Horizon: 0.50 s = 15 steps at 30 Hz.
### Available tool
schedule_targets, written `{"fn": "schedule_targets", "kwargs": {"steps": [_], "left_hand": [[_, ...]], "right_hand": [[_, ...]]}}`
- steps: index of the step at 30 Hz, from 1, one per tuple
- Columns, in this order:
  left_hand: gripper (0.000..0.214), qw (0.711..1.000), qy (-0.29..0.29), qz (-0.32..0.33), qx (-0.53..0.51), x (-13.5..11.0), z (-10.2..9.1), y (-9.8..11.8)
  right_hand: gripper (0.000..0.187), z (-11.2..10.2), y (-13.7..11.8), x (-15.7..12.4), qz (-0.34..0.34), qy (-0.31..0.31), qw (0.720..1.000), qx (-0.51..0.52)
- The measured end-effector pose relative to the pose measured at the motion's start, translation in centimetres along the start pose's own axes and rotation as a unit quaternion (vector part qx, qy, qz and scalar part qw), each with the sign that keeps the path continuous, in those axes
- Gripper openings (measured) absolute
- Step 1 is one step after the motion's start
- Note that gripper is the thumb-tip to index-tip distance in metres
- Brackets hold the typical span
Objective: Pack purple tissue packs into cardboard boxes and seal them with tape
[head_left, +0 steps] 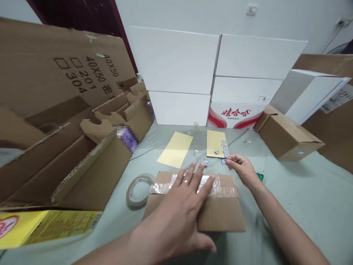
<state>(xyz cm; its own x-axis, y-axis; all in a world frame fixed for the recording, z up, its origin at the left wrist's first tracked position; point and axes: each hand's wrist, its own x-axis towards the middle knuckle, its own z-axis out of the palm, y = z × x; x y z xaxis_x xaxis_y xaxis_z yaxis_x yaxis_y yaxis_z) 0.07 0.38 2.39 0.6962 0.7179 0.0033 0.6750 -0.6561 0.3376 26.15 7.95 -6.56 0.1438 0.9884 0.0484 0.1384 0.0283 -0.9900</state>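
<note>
My left hand lies spread across the top of a small taped cardboard box, fingers resting on its clear tape. Past the box's right side, my right hand pinches a small blue-edged sticker between thumb and fingertips. Just beyond it is a yellow sheet, with several small stickers along its right edge and one near its lower middle. A second yellow sheet lies to the left, bare. Another small sticker sits on the cloth between the sheets and the box.
A tape roll lies left of the box. Open cardboard cartons line the left side. White boxes stand stacked at the back. A closed brown box is on the right. Something green shows behind my right wrist.
</note>
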Motion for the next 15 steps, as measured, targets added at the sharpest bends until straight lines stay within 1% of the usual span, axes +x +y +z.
{"fn": "schedule_targets", "kwargs": {"steps": [1,2,4,6,8,10,12,15], "left_hand": [[0.124,0.999,-0.037,0.001,0.024,1.3,-0.2,0.6],[0.116,0.998,-0.054,0.004,0.034,2.3,-0.4,0.9],[0.101,0.998,-0.058,0.02,0.016,2.9,-1.1,0.2],[0.099,0.998,-0.045,0.027,-0.035,2.2,-2.2,-1.6],[0.105,0.997,-0.031,0.014,-0.076,0.8,-3.6,-3.8],[0.109,0.993,-0.027,0.01,-0.115,-0.4,-4.7,-5.6],[0.109,0.987,-0.035,0.014,-0.158,-1.2,-5.5,-6.7],[0.106,0.979,-0.049,0.009,-0.195,-1.3,-5.9,-6.9]], "right_hand": [[0.046,-0.1,-0.3,-0.4,0.0,0.001,1.0,0.007],[0.047,-0.3,-0.6,-0.9,-0.001,0.004,1.0,0.013],[0.048,-1.1,-1.4,-2.0,-0.008,0.014,1.0,0.024],[0.046,-1.9,-2.4,-3.4,-0.015,0.019,0.999,0.033],[0.043,-2.3,-3.8,-5.1,-0.021,0.01,0.999,0.042],[0.038,-1.9,-5.4,-6.9,-0.034,-0.022,0.998,0.048],[0.028,-1.0,-7.1,-8.4,-0.077,-0.073,0.994,0.035],[0.013,0.9,-9.3,-9.8,-0.179,-0.129,0.975,-0.016]]}}
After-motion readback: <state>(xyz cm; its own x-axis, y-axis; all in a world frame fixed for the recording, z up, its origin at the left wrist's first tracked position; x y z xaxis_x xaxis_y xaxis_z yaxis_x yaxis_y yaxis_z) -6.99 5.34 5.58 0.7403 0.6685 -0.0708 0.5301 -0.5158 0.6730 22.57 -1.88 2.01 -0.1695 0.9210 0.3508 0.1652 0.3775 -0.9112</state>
